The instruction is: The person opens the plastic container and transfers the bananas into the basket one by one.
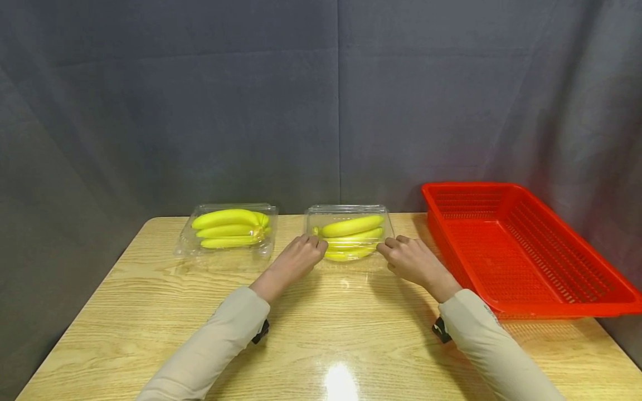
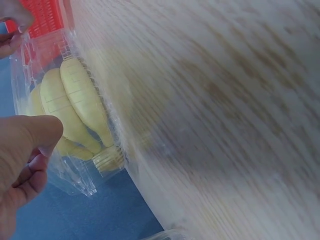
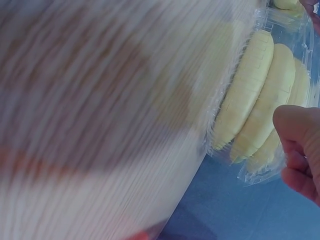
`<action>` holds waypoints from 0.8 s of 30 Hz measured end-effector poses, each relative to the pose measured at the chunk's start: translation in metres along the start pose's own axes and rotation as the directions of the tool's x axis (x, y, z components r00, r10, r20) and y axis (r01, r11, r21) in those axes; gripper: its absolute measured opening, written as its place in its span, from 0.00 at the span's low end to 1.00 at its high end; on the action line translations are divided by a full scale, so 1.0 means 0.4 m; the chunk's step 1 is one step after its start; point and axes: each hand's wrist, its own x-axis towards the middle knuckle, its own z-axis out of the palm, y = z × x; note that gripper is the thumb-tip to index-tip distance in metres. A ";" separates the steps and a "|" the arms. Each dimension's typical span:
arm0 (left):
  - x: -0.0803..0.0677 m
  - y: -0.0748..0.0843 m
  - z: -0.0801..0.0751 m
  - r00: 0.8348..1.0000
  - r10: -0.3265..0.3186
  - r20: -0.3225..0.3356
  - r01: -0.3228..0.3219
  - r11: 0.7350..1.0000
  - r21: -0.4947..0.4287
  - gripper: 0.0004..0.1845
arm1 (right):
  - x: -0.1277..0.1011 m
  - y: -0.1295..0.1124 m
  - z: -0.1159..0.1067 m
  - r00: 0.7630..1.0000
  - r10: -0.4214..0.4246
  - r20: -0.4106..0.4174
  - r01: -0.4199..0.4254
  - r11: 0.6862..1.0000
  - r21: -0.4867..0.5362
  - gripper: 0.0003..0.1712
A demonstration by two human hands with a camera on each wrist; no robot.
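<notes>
A clear plastic clamshell box (image 1: 347,209) with a bunch of bananas (image 1: 352,225) inside stands toward the back of the table, in front of me. My left hand (image 1: 302,252) pinches its near left corner with curled fingers. At the near right corner, my right hand (image 1: 408,259) pinches the edge the same way. In the left wrist view, the left thumb and fingers (image 2: 35,175) close at the box's upper edge, above the bananas (image 2: 82,95). Ribbed clear plastic covers the bananas (image 3: 250,90) in the right wrist view, beside the right hand (image 3: 302,145).
Another clear clamshell box (image 1: 200,208) holding bananas (image 1: 225,218) lies to the left. A large red plastic basket (image 1: 445,253) stands on the right, close beyond my right forearm. Behind the wooden table (image 1: 346,323) hangs a grey curtain (image 1: 251,111).
</notes>
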 end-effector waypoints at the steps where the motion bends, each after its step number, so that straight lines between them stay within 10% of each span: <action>1: 0.000 0.000 0.000 1.000 -0.002 -0.005 0.002 1.000 0.002 0.03 | 0.001 0.000 0.000 1.000 -0.001 -0.004 0.001 1.000 -0.001 0.12; 24: 0.001 -0.015 -0.004 0.996 -0.029 -0.082 0.024 0.998 -0.065 0.05 | 0.010 -0.012 -0.002 0.998 -0.001 -0.069 0.000 1.000 -0.013 0.10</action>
